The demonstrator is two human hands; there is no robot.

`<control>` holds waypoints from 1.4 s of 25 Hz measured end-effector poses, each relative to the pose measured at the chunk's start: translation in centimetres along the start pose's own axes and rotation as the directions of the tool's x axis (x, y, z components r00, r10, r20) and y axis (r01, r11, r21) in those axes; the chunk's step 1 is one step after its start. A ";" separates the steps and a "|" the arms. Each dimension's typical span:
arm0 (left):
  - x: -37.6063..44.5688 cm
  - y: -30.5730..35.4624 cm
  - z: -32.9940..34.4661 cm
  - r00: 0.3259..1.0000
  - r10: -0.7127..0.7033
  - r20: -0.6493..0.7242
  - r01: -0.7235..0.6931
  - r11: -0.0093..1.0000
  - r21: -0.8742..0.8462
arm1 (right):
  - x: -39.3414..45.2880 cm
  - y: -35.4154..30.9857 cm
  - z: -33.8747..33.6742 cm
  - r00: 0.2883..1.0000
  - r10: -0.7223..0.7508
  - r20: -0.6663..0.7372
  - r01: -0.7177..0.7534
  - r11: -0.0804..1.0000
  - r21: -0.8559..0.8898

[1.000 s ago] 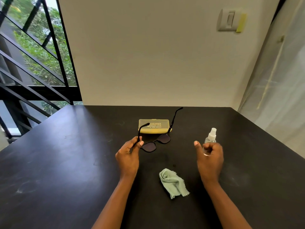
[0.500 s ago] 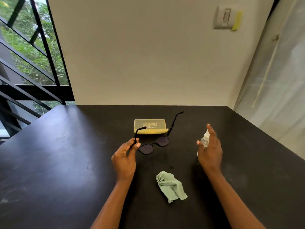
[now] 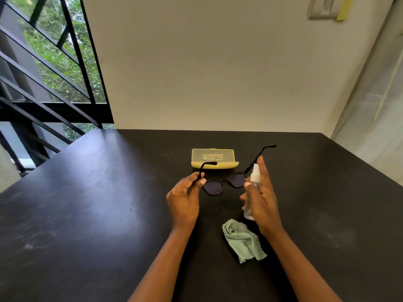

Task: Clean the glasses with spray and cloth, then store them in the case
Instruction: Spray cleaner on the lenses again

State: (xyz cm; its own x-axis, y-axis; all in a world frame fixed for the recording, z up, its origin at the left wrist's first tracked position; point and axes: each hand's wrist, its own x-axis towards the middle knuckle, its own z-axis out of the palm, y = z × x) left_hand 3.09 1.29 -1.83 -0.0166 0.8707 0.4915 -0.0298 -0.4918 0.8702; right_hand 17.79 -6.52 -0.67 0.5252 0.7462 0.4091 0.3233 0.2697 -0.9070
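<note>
Black-framed glasses with dark lenses (image 3: 213, 188) hang above the black table (image 3: 87, 214), both arms unfolded. My left hand (image 3: 184, 199) pinches the glasses' left arm near the hinge. My right hand (image 3: 261, 199) grips a small clear spray bottle (image 3: 253, 186) with a white nozzle, held right beside the right lens, the index finger raised over the nozzle. A crumpled pale green cloth (image 3: 242, 240) lies on the table below the bottle. The yellow glasses case (image 3: 214, 159) sits shut behind the glasses.
The table's far edge meets a plain wall. A sheet of translucent plastic (image 3: 375, 127) hangs at the right. Black stair railings and a window (image 3: 43, 83) stand at the left beyond the table's corner.
My right hand lifted the spray bottle off the table and carried it left, up to the right lens. My left hand kept its hold on the glasses.
</note>
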 end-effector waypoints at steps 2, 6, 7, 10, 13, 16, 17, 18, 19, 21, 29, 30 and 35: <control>0.0 -0.1 0.1 1.000 -0.003 0.008 0.003 1.000 -0.022 | 0.0 -0.2 0.0 0.996 0.023 0.081 -0.022 0.999 -0.023; 0.2 -0.2 0.2 0.999 -0.052 -0.002 0.052 0.997 -0.053 | -0.6 -0.4 0.8 0.977 0.035 0.211 0.006 0.982 -0.190; 0.2 -0.2 0.2 0.998 -0.067 -0.006 0.067 0.995 -0.068 | -0.7 -0.4 0.9 0.974 0.030 0.225 0.016 0.979 -0.202; 0.1 -0.1 0.2 0.995 -0.103 -0.019 0.101 0.991 -0.086 | -0.6 -0.4 0.8 0.974 0.037 0.221 0.008 0.981 -0.196; 0.2 -0.1 0.3 0.993 -0.117 -0.021 0.114 0.989 -0.098 | -0.6 -0.4 0.7 0.976 0.032 0.213 0.006 0.984 -0.177; 0.1 -0.1 0.4 0.995 -0.101 -0.011 0.100 0.990 -0.095 | -0.8 -0.5 0.7 0.975 0.015 0.220 0.025 0.983 -0.181; 0.1 -0.1 0.4 0.995 -0.100 -0.009 0.098 0.990 -0.097 | -0.8 -0.5 0.7 0.976 0.007 0.219 0.039 0.978 -0.204; 0.2 -0.1 0.4 0.995 -0.101 -0.007 0.100 0.990 -0.104 | -0.8 -0.4 0.7 0.976 -0.003 0.219 0.058 0.968 -0.244; 0.1 -0.1 0.4 0.995 -0.103 -0.005 0.102 0.988 -0.114 | -0.8 -0.4 0.6 0.974 -0.019 0.224 0.086 0.951 -0.296; 0.1 0.0 0.4 0.996 -0.091 -0.002 0.090 0.987 -0.132 | -0.8 -0.4 0.6 0.966 -0.062 0.249 0.160 0.904 -0.397; -0.3 0.5 0.4 0.998 0.055 0.007 -0.053 0.991 -0.124 | -0.5 -0.7 1.0 0.920 0.147 0.362 -0.044 0.960 -0.278; -0.3 0.5 0.4 0.997 0.075 0.013 -0.073 0.991 -0.112 | -0.4 -0.8 1.0 0.916 0.163 0.368 -0.064 0.962 -0.266; -0.2 0.7 0.4 0.988 0.148 0.040 -0.146 0.988 -0.043 | -0.4 -0.8 1.2 0.917 0.162 0.365 -0.056 0.957 -0.285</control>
State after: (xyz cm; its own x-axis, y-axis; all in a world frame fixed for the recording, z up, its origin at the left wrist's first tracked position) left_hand 3.43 0.75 -1.35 0.0196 0.7878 0.6156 -0.0700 -0.6131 0.7869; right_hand 16.39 -6.28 -0.20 0.2467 0.9499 0.1918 0.5047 0.0430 -0.8622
